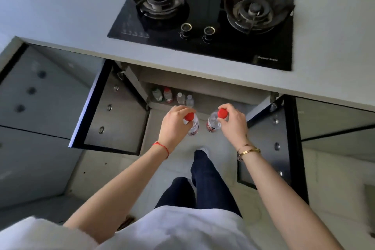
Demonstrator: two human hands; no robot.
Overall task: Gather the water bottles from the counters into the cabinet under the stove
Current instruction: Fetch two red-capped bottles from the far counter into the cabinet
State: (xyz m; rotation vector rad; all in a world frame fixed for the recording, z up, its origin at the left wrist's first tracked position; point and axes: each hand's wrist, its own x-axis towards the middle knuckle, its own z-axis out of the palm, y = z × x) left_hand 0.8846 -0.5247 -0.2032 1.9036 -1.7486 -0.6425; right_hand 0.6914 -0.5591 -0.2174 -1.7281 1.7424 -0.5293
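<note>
My left hand [176,126] grips a clear water bottle [193,128] by its red cap, hanging upright below the counter edge. My right hand [231,123] holds a second red-capped water bottle [213,123] the same way, just to its right. Both bottles hang in front of the open cabinet [213,98] under the black gas stove [205,20]. Inside, on the cabinet floor at the left, stand several bottles [172,96]: one with a green label, one with a red cap, two clear ones with white caps.
Both cabinet doors stand open: the left door [113,111] swings out to the left, the right door [282,144] to the right. The grey counter [60,16] overhangs the opening. My legs and a shoe [203,170] are on the floor below.
</note>
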